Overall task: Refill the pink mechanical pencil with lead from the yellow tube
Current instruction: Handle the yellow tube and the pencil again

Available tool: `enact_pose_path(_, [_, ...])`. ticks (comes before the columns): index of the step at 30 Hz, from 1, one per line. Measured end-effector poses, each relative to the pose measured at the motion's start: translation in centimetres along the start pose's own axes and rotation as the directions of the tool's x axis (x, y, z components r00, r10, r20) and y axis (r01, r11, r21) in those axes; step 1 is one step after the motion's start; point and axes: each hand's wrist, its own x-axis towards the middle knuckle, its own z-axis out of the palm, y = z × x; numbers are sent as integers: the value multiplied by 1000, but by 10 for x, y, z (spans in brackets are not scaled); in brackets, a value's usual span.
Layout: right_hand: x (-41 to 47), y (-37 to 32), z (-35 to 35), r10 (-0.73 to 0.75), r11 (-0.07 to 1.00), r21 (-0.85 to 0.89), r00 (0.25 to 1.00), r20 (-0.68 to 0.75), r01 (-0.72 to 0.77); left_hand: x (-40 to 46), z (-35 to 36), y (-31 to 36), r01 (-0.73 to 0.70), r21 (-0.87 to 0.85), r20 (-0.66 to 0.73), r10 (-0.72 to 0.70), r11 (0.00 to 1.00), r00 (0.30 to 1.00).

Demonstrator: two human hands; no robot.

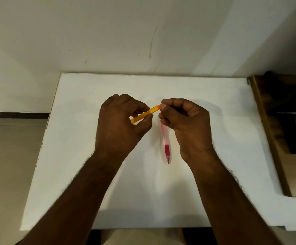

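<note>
Nearest to me, both forearms reach up from the bottom edge of the head view over the white table [73,174], whose front edge cuts across just above a dark strip at the bottom. Above my wrists I see the pink mechanical pencil [166,147], hanging almost straight down the view with its tip pointing back toward me; the darker pink grip section sits low on the barrel and the clear pink upper part runs up into my right hand [184,124]. That hand has its fingers curled around the pencil's top end, so the barrel is held there and the upper end is hidden; I cannot tell whether the tip touches the table or hangs just above it. At the same time the right thumb and forefinger meet the orange end [158,106] of the yellow tube [147,113], pinching at it. The tube lies tilted, its far end up to the right and its near end down to the left, where my left hand [119,124] grips it between curled fingers above and the thumb below. The two hands are just beside each other over the middle of the table. To the right, a brown wooden piece of furniture [260,121] stands against the table's side. Beyond the table's far edge rises a pale wall [108,41] with a few faint marks and streaks.
</note>
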Motion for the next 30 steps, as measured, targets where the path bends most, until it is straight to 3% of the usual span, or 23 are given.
enact_pose_path(10, [3,0,-5,-71,950,-296,994,85,93,-1,2,-9,-66,73,12,65,995,998])
enact_pose_path(17, [3,2,-7,-57,896,-429,989,139,112,-2,4,-7,97,45,117,-102,994,988])
enact_pose_path(22, [4,12,-11,-172,697,-699,983,59,164,-7,10,-11,232,139,204,-257,963,945])
enact_pose_path(27, [4,22,-7,-68,491,-860,990,122,140,-8,14,-16,286,244,245,-344,927,906])
enact_pose_path(30, [1,24,-3,-72,461,-877,991,116,136,-8,16,-17,343,244,244,-400,907,883])
